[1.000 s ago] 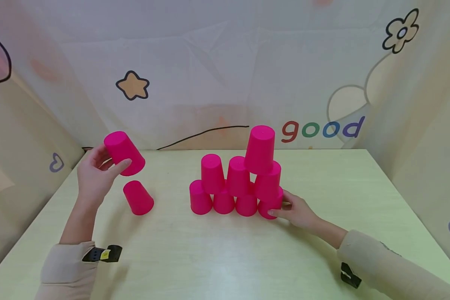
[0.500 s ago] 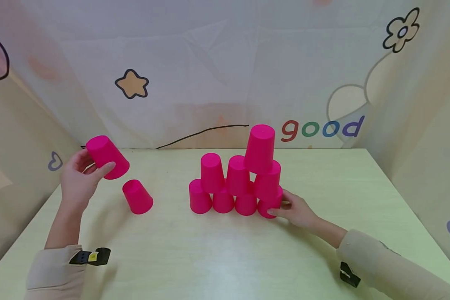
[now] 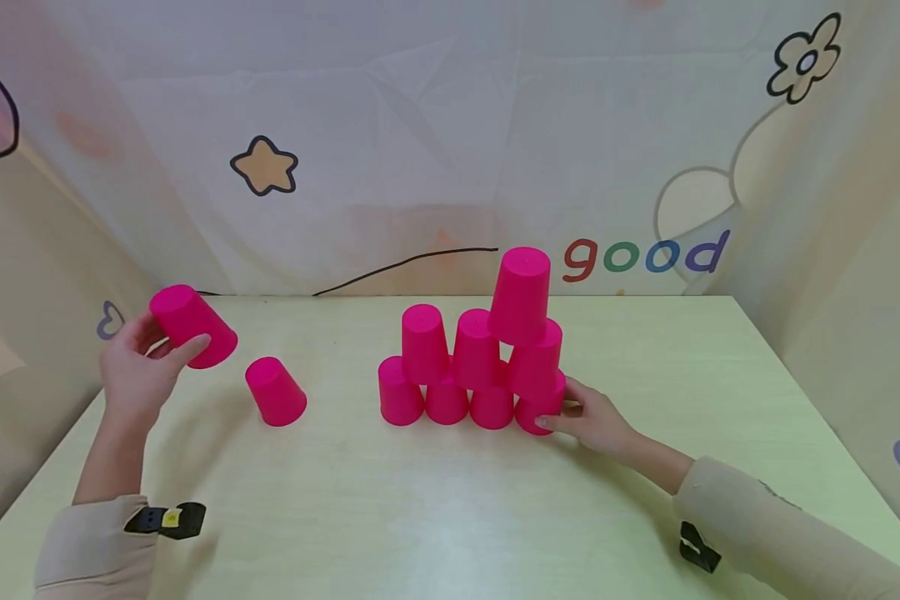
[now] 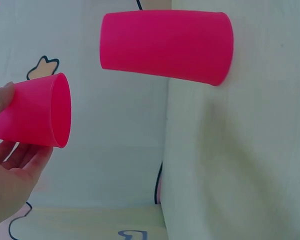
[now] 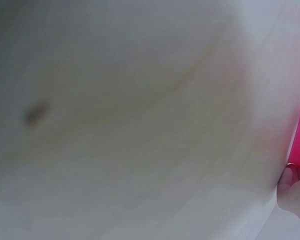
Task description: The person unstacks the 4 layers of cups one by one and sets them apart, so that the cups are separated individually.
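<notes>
My left hand (image 3: 138, 371) grips a pink cup (image 3: 195, 327) above the table's left side, thumb in front and fingers behind. The cup is tilted, its open mouth facing down and right; its rim shows in the left wrist view (image 4: 60, 110). Right of that hand, a lone pink cup (image 3: 276, 392) stands upside down on the table. My right hand (image 3: 598, 423) holds the rightmost bottom cup (image 3: 537, 412) of a stack. Above the bottom row sit three cups, and one top cup (image 3: 521, 296) rests at the right end. The right wrist view shows only part of the hand (image 5: 294, 192).
The pale table (image 3: 420, 517) carries the stack near its middle. A printed cloth backdrop (image 3: 420, 125) rises behind it, and cloth hangs on both sides. Each sleeve has a black strap, the left one (image 3: 167, 520) with a yellow patch.
My left hand has moved left and somewhat lower, carrying the pink cup away from above the lone cup. The right hand and the stack stay as they were.
</notes>
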A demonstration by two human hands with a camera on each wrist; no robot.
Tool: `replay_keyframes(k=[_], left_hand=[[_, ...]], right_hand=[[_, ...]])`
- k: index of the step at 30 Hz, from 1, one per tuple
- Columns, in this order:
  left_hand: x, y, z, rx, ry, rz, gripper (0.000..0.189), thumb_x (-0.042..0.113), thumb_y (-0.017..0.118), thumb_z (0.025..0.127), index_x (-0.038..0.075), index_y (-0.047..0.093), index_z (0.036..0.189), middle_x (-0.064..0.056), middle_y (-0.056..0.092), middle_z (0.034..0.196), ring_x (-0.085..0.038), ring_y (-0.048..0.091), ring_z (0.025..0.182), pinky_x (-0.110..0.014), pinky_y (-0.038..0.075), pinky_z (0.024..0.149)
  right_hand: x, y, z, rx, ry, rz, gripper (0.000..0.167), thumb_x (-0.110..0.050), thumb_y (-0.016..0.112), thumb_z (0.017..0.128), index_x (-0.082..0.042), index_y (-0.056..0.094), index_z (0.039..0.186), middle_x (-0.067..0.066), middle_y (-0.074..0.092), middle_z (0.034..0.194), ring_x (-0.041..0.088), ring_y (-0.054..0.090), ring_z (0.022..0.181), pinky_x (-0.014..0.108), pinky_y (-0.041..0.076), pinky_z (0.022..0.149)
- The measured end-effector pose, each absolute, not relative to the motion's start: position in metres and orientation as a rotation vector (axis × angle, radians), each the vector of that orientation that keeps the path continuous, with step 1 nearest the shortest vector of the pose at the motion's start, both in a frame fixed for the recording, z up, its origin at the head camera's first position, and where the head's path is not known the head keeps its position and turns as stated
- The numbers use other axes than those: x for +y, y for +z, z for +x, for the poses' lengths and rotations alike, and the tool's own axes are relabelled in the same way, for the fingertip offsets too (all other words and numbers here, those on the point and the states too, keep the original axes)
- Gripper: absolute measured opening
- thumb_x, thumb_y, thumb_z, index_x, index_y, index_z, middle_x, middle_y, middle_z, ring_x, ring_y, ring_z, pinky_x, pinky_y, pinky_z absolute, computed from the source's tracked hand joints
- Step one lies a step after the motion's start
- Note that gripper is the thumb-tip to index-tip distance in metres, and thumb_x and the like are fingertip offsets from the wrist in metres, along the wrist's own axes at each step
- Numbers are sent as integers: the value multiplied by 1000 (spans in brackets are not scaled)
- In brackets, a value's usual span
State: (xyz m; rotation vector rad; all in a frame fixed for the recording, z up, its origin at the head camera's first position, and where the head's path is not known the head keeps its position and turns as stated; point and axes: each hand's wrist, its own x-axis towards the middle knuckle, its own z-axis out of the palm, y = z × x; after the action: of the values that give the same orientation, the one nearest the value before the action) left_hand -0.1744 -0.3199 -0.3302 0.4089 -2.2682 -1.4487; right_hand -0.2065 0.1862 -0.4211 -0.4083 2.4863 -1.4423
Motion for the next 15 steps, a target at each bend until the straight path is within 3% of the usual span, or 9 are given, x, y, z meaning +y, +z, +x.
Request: replay_keyframes(k=[15], left_hand=[[-341,-350,-174,-2379,-1349,465,63,30,67,81,17,40,136,-4,46,123,-15,44,105,-13,46,73]], right_hand=[[187,-424,-208,2486,-1444,-420,63,-25,74,76,-8,45,129,13,53,119,31,52,104,37,50,79]])
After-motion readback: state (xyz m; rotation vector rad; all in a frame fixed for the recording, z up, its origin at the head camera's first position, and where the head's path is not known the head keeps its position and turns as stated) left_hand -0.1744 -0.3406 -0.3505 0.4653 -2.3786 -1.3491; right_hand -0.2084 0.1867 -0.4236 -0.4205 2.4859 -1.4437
